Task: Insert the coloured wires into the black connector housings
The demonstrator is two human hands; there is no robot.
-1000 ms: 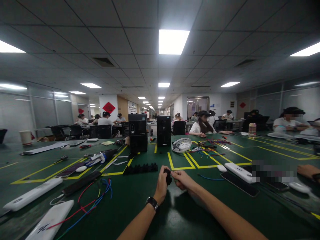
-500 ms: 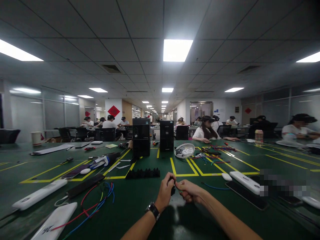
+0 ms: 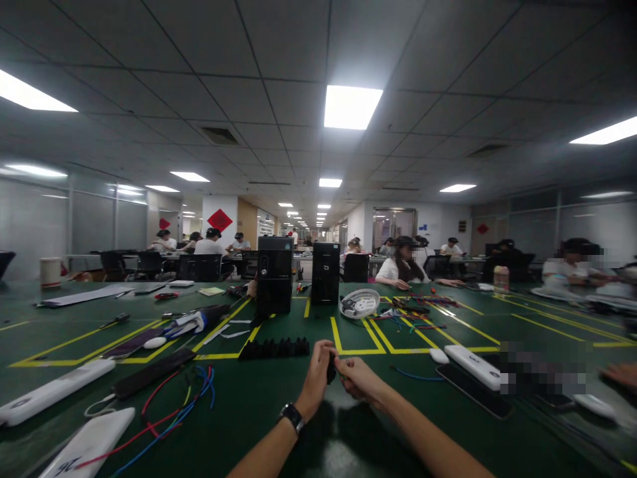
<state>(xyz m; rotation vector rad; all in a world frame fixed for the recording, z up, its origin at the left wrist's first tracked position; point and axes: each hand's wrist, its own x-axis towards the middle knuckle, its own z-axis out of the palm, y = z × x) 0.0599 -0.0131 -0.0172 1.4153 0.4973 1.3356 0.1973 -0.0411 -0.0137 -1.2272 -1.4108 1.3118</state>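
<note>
My left hand (image 3: 317, 382), with a watch on its wrist, is closed around a small black part (image 3: 331, 370) above the green table. My right hand (image 3: 362, 380) is closed in a pinch right beside that part, its fingertips against or very near it. A speck of green shows at the right fingertips; what they pinch is too small to make out. Just beyond my left hand lies a row of similar black parts (image 3: 275, 348).
Loose red and blue wires (image 3: 182, 425) and white power banks (image 3: 60, 392) lie at left. At right are a white power bank (image 3: 472, 366) and a black phone (image 3: 474, 390). Two black computer towers (image 3: 275, 279) and a white basket (image 3: 359, 303) stand ahead. A person's hand (image 3: 622, 375) shows far right.
The view has shifted slightly, so most things sit further left. Both hands stay together at the black part. Another person's hand has appeared at the right edge.
</note>
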